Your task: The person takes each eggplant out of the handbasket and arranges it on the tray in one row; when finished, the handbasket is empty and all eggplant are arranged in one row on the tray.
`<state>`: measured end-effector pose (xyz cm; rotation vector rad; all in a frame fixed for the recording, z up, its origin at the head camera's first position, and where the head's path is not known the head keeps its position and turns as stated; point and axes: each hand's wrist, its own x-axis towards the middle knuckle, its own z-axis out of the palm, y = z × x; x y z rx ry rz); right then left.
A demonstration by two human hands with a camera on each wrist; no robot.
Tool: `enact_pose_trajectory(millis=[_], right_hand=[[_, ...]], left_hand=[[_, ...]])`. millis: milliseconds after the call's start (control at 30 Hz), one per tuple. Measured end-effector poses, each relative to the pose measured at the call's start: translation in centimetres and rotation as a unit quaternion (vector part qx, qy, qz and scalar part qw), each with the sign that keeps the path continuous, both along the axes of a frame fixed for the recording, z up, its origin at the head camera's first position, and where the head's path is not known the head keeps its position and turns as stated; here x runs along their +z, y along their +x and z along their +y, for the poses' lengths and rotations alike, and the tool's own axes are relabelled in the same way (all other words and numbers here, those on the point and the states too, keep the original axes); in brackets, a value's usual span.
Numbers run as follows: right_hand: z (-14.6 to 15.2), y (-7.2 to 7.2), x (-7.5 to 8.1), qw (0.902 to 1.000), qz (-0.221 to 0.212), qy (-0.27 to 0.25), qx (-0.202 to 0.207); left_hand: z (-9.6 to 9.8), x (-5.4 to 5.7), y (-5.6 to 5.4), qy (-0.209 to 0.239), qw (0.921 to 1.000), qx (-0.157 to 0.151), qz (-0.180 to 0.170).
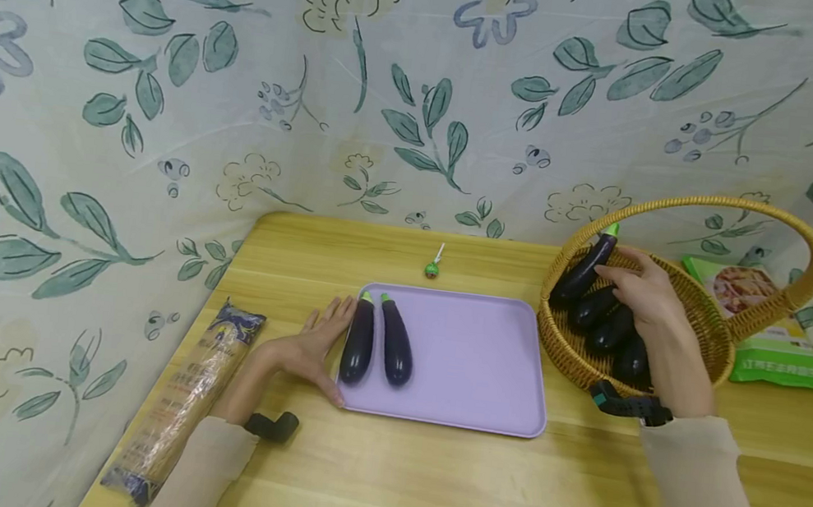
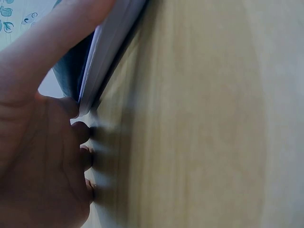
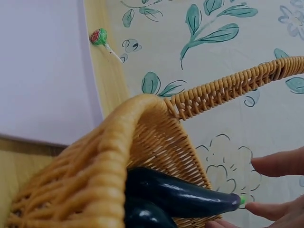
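Observation:
Two dark purple eggplants lie side by side on the left part of a lilac tray [image 1: 473, 360]: a left one [image 1: 358, 339] and a right one [image 1: 395, 343]. Spread along the tray's left edge, my left hand [image 1: 307, 348] touches it with straight fingers and a thumb near the front corner. My right hand [image 1: 643, 295] reaches into a wicker basket [image 1: 719, 352] holding several eggplants. Nearest to it is an upper eggplant [image 3: 185, 192] leaning on the rim, green stem outward. In the right wrist view, thumb and fingers stand apart, one fingertip by that stem.
A lollipop [image 1: 432, 269] lies behind the tray. Left of my left arm is a long clear packet of noodles [image 1: 186, 396]. A green food bag [image 1: 776, 342] sits behind and right of the basket, whose tall handle [image 1: 724, 203] arches over it. Floral cloth [image 1: 359, 141] hangs behind.

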<state>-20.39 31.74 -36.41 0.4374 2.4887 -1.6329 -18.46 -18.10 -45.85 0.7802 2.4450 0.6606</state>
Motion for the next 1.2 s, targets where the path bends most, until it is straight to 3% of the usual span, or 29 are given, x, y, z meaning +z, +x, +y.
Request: enact_pose_trajectory(millis=[500,900,1200], right_hand=[[-0.1,-2.3,-1.3,0.9933,-0.024,-0.082,-0.078],[-0.6,-3.4,-1.7,0.991,-0.015,-0.057,-0.12],[-0.9,-4.1,-1.9,0.9804,-0.02,-0.112,-0.161]], left_hand=[[-0.1,-0.2,0.0,-0.002,1.0,0.001,0.006],[-0.1,-0.1,0.0,-0.002,1.0,-0.002,0.008],[-0.2,-0.2,-0.1,0.0,1.0,0.001,0.006]])
